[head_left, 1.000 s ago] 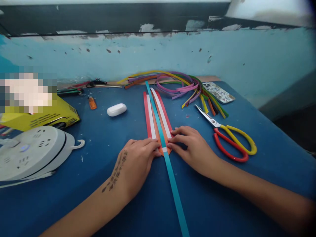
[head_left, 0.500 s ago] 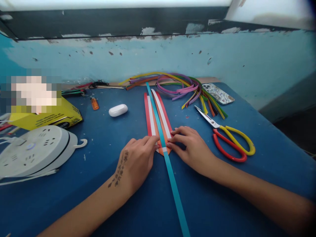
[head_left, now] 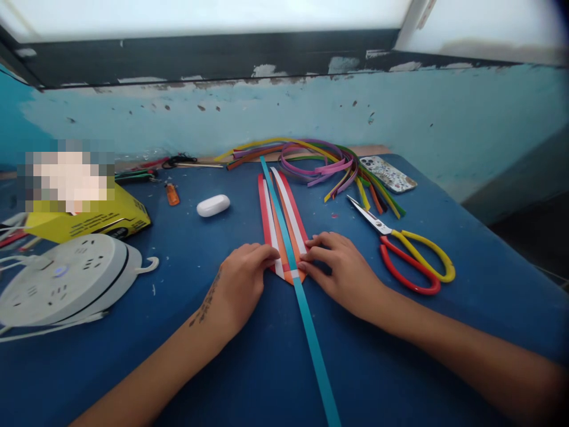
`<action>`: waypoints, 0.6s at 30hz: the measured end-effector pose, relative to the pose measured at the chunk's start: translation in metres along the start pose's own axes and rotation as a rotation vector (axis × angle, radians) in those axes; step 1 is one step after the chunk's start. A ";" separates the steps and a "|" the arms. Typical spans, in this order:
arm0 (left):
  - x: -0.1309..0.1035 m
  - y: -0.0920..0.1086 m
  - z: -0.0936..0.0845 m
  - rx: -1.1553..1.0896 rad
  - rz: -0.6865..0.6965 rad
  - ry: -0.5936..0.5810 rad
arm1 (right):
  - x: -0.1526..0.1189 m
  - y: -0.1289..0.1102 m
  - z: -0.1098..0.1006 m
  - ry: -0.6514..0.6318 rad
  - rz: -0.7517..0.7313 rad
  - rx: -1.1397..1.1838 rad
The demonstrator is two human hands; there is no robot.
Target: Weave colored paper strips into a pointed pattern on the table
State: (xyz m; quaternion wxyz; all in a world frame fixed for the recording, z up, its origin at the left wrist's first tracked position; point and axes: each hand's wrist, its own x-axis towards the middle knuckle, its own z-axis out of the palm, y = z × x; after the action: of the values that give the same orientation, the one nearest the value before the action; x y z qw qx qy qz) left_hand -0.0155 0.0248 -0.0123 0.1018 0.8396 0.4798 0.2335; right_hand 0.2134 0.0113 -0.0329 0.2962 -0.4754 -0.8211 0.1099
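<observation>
Woven strips (head_left: 294, 222) flat on the blue surface (head_left: 178, 367), between the two hands; red, white and orange lengths fanned away from the wearer, meeting at a pointed near end. Teal strip (head_left: 313, 335) runs down the middle, over the near end and on toward the wearer.

Left grip (head_left: 242, 284) at the left edge, just above the point: fingers bunched, fingertips touching the strips. Thumb hidden; cannot tell if it pinches. Right grip (head_left: 349, 273) at the right edge, nearly level with the left: thumb and forefinger almost closed on the edge, another fingertip resting farther up.

Right of the hands, scissors (head_left: 384, 228), blades slightly parted, one red handle, one yellow. Beyond the work, loose strips (head_left: 320, 169) in loops, phone (head_left: 389, 174) beside them. Left: white case (head_left: 213, 205), orange lighter (head_left: 172, 194); farther left, white power strip (head_left: 66, 276) near a yellow box (head_left: 106, 219).
</observation>
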 end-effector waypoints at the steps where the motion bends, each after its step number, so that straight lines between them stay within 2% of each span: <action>1: 0.002 -0.001 -0.001 -0.009 -0.004 -0.004 | 0.000 0.000 0.000 0.002 0.002 0.000; 6: 0.006 -0.002 -0.003 0.020 -0.039 -0.032 | 0.000 -0.002 -0.001 -0.002 0.009 0.001; 11: 0.003 -0.004 -0.003 0.090 0.012 -0.018 | 0.000 -0.003 -0.001 -0.002 0.004 -0.001; 18: -0.001 -0.013 -0.008 0.038 -0.030 -0.077 | 0.000 -0.001 0.000 0.000 -0.008 0.003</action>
State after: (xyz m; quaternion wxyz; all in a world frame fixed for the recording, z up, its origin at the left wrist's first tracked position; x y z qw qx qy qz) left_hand -0.0294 0.0302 -0.0108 0.1077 0.8424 0.4925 0.1902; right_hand 0.2129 0.0109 -0.0321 0.2975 -0.4718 -0.8227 0.1102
